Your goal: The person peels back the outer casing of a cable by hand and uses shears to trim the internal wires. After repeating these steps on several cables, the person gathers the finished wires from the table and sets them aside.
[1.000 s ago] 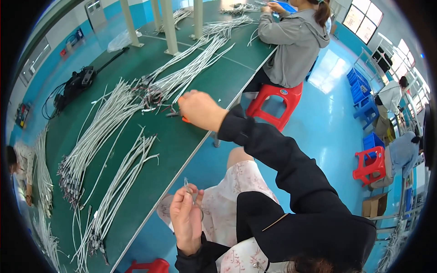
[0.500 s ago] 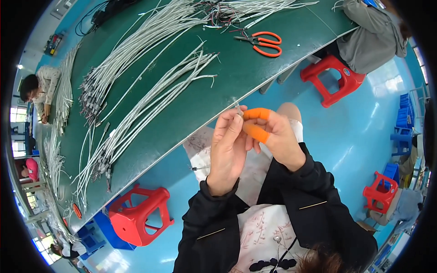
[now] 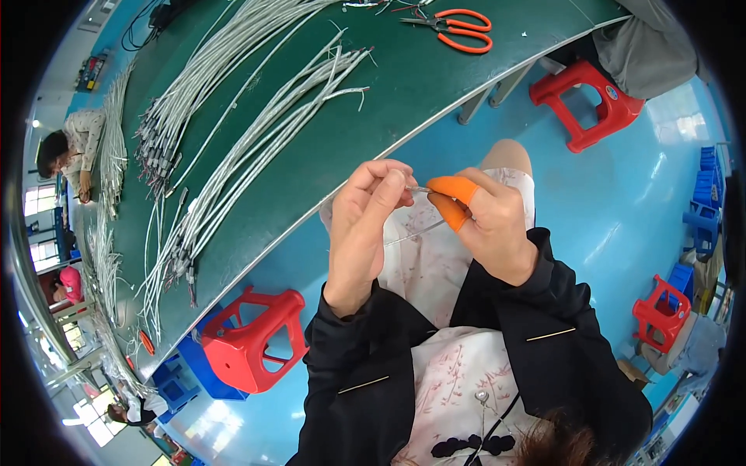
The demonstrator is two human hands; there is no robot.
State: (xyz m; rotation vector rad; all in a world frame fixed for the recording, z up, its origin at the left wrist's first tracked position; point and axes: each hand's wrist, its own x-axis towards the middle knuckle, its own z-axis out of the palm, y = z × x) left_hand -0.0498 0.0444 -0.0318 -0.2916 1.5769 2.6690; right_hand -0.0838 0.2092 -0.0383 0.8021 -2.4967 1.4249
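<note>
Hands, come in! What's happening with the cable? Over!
Left hand pinching thin cable. Right hand, orange finger covers on, pinching it. Orange-handled scissors out of the way, on green table.

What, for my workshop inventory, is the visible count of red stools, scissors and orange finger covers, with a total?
Red stools: 3
Scissors: 1 clear; an orange item at lower left is too small to tell
Orange finger covers: 2
Total: 6
</note>
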